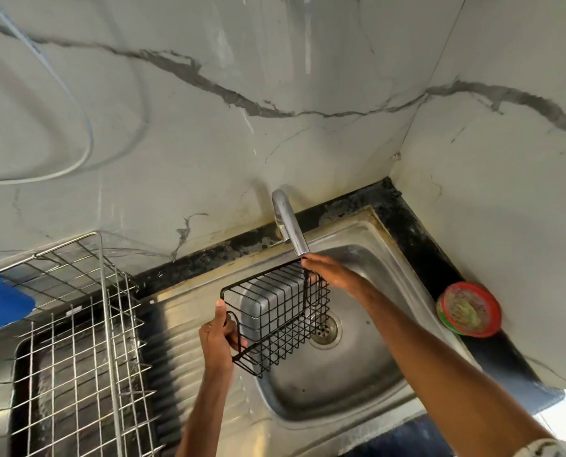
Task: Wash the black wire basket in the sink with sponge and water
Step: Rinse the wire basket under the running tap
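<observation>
KITCHEN SINK, MID-WASH: A person holds the black wire basket (276, 313) tilted in the air over the steel sink (341, 380), with the basket hanging at about 10 o'clock from the drain (325, 329). The left hand (220, 334) grips the basket's near end, at its 8 o'clock, fingers curled round the end wires and thumb laid up along the rim. The right hand (328, 270) meets the far corner, at the basket's 1 o'clock, just under the mouth of the faucet (291, 225). Its back faces us, and we cannot tell whether its fingers close on the wire or only touch it. The faucet stands at the sink's 12 o'clock, against a grey-veined marble wall (308, 61). At the basin's 9 o'clock we see a silver wire dish rack (77, 324) beside the ribbed drainboard (176, 324), with a blue cup (1, 305) at the rack's left edge. At 3 o'clock, on the black counter (417, 239), sits a round red-and-green tub (468, 308); we cannot make out what fills it. A pale cable (88, 143) loops across the wall at 10 o'clock.
</observation>
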The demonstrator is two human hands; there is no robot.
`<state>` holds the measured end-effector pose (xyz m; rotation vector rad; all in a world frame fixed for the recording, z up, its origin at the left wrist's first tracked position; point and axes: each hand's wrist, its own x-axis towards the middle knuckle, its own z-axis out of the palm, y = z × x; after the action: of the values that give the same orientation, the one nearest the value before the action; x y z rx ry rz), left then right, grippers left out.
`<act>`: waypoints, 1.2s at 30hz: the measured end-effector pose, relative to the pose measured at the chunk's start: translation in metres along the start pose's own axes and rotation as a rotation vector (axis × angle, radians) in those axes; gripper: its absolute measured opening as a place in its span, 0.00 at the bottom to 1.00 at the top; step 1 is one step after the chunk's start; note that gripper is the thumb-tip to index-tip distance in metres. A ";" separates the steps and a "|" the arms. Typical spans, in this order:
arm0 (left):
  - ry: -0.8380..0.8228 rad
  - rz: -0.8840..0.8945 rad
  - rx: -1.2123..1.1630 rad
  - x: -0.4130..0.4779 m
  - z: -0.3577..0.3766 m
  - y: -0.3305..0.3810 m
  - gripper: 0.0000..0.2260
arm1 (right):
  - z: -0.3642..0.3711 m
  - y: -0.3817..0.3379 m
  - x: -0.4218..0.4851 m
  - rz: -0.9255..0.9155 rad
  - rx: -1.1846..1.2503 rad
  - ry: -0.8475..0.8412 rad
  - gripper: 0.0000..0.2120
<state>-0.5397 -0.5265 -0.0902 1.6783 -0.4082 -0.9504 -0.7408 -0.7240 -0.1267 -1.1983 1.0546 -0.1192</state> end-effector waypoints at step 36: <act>-0.463 -0.127 0.266 0.042 0.074 0.017 0.26 | 0.017 -0.006 -0.054 -0.242 -0.438 0.058 0.41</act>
<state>-0.5672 -0.6088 -0.0950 1.7274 -0.7701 -1.4370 -0.7559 -0.6834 -0.0904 -1.7277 1.0108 -0.1146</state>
